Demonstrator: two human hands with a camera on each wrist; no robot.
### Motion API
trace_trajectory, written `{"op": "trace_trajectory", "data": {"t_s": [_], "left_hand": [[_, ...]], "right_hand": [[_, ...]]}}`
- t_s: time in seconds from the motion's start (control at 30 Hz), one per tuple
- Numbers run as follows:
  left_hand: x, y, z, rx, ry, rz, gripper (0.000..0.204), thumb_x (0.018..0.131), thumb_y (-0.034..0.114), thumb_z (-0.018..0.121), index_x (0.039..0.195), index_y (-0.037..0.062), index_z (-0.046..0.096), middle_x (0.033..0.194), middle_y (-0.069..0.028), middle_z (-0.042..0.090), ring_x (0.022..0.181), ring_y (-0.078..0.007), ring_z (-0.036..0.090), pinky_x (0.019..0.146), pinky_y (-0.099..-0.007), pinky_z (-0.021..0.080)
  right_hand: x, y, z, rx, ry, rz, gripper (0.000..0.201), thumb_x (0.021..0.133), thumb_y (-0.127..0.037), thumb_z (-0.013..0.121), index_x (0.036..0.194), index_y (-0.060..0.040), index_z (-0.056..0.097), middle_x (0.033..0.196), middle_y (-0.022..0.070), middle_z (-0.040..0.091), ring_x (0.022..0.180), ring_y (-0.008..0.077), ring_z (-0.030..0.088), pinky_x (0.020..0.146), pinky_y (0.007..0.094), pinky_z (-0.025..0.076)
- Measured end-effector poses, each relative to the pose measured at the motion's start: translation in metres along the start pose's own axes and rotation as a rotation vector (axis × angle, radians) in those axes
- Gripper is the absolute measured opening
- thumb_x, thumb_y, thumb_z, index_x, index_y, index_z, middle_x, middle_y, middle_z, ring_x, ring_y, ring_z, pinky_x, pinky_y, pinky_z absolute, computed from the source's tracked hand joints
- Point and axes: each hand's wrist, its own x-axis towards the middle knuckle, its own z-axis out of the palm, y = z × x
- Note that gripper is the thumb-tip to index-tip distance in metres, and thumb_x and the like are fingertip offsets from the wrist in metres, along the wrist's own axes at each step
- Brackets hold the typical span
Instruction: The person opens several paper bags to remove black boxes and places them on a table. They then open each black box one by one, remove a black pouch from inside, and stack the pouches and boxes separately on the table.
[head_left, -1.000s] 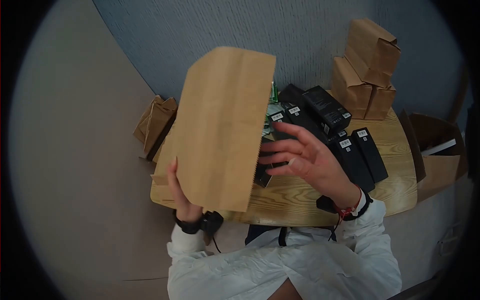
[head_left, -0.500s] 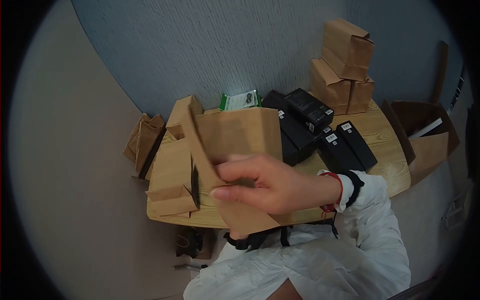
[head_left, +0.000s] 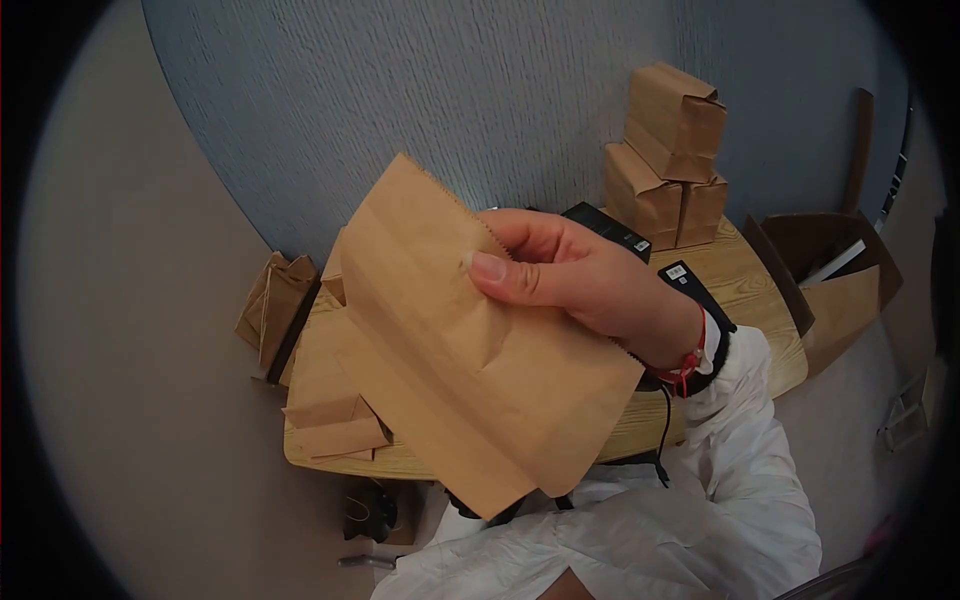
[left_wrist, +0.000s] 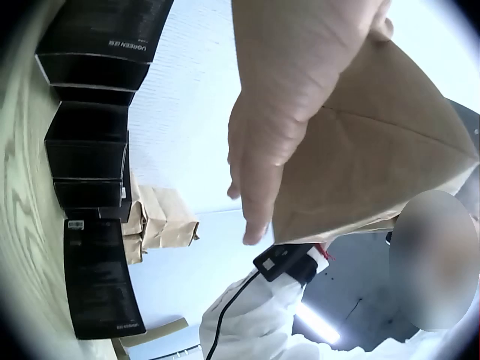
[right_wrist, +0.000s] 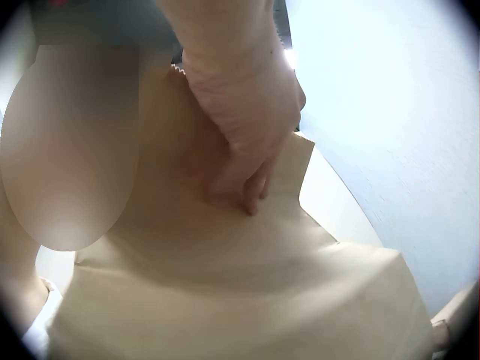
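Observation:
A brown paper bag [head_left: 430,330] with a serrated mouth is held up over the near part of the table, tilted. My right hand [head_left: 590,280] pinches it at that jagged edge, thumb on the face turned to me and fingers behind the edge. In the right wrist view, the right hand's fingertips [right_wrist: 253,206] press into the paper. The bag hides my left hand in the head view. From the left wrist, my left hand [left_wrist: 285,105] shows against the bag's side, fingers extended along the paper and thumb at the other side, holding it.
Black boxes [left_wrist: 86,150] stand on the wooden table [head_left: 765,310], partly behind the bag. Three filled paper bags [head_left: 670,125] are stacked at the back right. Folded paper bags [head_left: 335,425] lie at the left. A cardboard box [head_left: 850,310] stands beyond the right edge.
The right hand has come from beside the bag to its mouth and now pinches the edge. The bag has tilted and turned, and the left hand has gone out of sight behind it.

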Motion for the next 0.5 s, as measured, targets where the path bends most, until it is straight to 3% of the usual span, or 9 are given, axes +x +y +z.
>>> {"op": "trace_trajectory", "data": {"t_s": [0.03,0.17,0.37,0.4,0.43,0.47,0.5], "left_hand": [[-0.007,-0.001,-0.008,0.007,-0.007,-0.005,0.069,0.076,0.04,0.065,0.13,0.0017,0.044,0.122,-0.0094,0.054,0.112,-0.0225,0.054,0.092,-0.0366,0.046],[-0.027,0.0,-0.038,0.054,-0.039,-0.03,0.073,0.073,0.04,0.07,0.129,0.0014,0.044,0.121,-0.0091,0.055,0.111,-0.0226,0.054,0.091,-0.0367,0.047],[-0.021,0.005,-0.064,0.089,-0.056,-0.056,0.078,0.068,0.04,0.076,0.128,0.0009,0.045,0.119,-0.0086,0.055,0.111,-0.0228,0.054,0.089,-0.037,0.047],[-0.024,-0.002,-0.065,0.09,-0.058,-0.063,0.079,0.067,0.04,0.077,0.128,0.0008,0.045,0.119,-0.0085,0.055,0.11,-0.0228,0.054,0.089,-0.0371,0.048],[-0.026,0.03,-0.024,0.331,0.089,-0.154,0.079,0.063,0.042,0.077,0.124,-0.0005,0.048,0.111,-0.0078,0.058,0.105,-0.0225,0.056,0.088,-0.0353,0.047],[-0.02,0.035,-0.024,0.324,0.09,-0.164,0.079,0.063,0.042,0.077,0.124,-0.0005,0.048,0.111,-0.0078,0.058,0.105,-0.0225,0.056,0.088,-0.0353,0.047],[-0.016,0.041,-0.026,0.506,0.051,-0.166,0.086,0.063,0.041,0.078,0.129,-0.0004,0.042,0.116,-0.0096,0.054,0.108,-0.0234,0.054,0.089,-0.0361,0.045]], "right_hand": [[-0.002,0.0,-0.004,0.06,0.0,0.056,0.029,0.095,-0.018,0.056,0.118,-0.0013,0.055,0.105,0.0016,0.063,0.094,0.0065,0.059,0.083,0.0224,0.048],[-0.013,0.005,-0.02,0.164,-0.046,0.091,0.029,0.093,-0.018,0.058,0.117,-0.0005,0.057,0.103,0.0018,0.064,0.091,0.0061,0.06,0.081,0.0223,0.049],[-0.094,0.024,-0.074,-0.522,0.421,0.185,0.025,0.093,-0.022,0.06,0.105,-0.0006,0.061,0.089,-0.0037,0.062,0.077,0.0003,0.054,0.067,0.0179,0.044],[-0.106,0.038,-0.091,-0.529,0.423,0.195,0.025,0.093,-0.022,0.06,0.105,-0.0006,0.061,0.089,-0.0037,0.062,0.077,0.0003,0.054,0.067,0.0179,0.044],[-0.117,0.056,-0.109,-0.698,0.48,0.236,0.025,0.092,-0.02,0.062,0.107,-0.0002,0.06,0.09,-0.0019,0.063,0.078,0.0015,0.055,0.068,0.0187,0.045],[-0.125,0.07,-0.119,-0.869,0.535,0.278,0.026,0.091,-0.017,0.063,0.11,0.0002,0.06,0.091,-0.0002,0.064,0.08,0.0027,0.056,0.069,0.0196,0.046],[-0.13,0.082,-0.118,-0.869,0.54,0.288,0.026,0.091,-0.017,0.063,0.11,0.0002,0.06,0.091,-0.0002,0.064,0.08,0.0027,0.056,0.069,0.0196,0.046]]}}
